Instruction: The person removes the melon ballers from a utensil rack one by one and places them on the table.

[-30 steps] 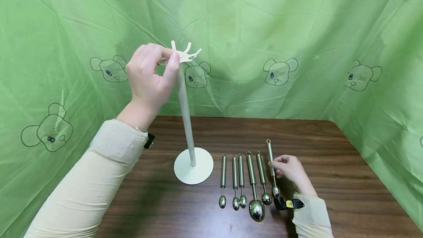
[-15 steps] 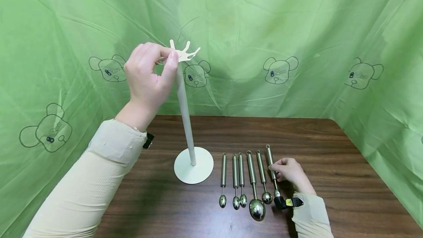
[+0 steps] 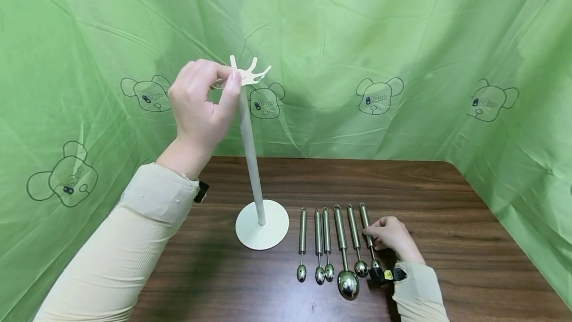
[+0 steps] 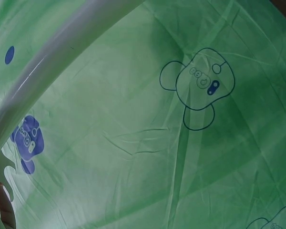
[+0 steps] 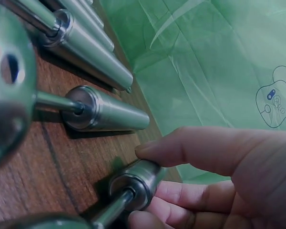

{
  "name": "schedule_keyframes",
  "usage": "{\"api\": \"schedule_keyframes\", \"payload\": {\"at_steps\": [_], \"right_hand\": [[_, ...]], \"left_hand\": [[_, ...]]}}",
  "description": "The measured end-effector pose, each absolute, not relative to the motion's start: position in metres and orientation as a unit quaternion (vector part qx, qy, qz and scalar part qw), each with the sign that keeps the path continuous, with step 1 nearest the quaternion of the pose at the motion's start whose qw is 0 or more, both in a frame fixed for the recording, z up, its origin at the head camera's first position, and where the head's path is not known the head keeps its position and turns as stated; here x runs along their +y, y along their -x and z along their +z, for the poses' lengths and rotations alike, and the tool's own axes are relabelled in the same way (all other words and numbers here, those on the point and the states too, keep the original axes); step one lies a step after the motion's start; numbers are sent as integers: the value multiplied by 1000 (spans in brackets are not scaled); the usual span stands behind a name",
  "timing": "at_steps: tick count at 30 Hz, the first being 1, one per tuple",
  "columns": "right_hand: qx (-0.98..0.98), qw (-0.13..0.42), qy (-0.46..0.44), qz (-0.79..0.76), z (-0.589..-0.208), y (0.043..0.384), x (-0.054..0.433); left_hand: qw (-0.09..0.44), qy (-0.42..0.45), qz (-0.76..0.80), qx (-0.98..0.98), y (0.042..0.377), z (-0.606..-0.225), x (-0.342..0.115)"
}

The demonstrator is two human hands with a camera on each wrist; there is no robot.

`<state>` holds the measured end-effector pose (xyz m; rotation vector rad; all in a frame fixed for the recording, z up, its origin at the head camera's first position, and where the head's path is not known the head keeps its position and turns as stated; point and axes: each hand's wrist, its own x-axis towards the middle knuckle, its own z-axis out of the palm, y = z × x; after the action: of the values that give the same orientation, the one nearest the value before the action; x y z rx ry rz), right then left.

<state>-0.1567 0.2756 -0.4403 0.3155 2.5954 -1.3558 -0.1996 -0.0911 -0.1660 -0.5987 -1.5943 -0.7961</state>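
Note:
My left hand (image 3: 201,91) pinches the edge of the pronged top (image 3: 249,76) of a white stand (image 3: 251,153) between thumb and fingers. In the left wrist view the stand's pole (image 4: 52,57) crosses the upper left corner, and only fingertips show. At the right end of a row of steel scoops, my right hand (image 3: 393,236) holds a melon baller (image 3: 364,215) by its handle, low at the table. The right wrist view has thumb and fingers around that handle (image 5: 138,183). Part of its bowl is hidden behind the wrist camera.
Several more steel scoops lie side by side to the left, among them one large scoop (image 3: 347,283) and a melon baller with a hole in its bowl (image 5: 9,90). The stand's round base (image 3: 250,235) rests on the wooden table (image 3: 473,242). Green curtains (image 3: 321,63) enclose the table.
My right hand has drawn the melon baller toward me, so its handle end now lines up with the row. The left hand stays at the stand's top.

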Motion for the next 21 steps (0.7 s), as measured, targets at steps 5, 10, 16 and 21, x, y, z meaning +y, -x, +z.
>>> {"api": "schedule_keyframes", "payload": {"at_steps": [5,10,16,21], "right_hand": [[880,101,-112,-450,-441,156,276],[879,108,-117,-450,-440,155,277],[878,108,-104,-455,-435,152,281],[881,92,-104,-452,-426,150,286]], "left_hand": [[587,257,-344,-686,199,-166,-91],[573,259,-348,-695,197,-164,-92],[545,283,-338,-713,194,-162,-96],[523,288,-343,-725,189,-160,-100]]}}
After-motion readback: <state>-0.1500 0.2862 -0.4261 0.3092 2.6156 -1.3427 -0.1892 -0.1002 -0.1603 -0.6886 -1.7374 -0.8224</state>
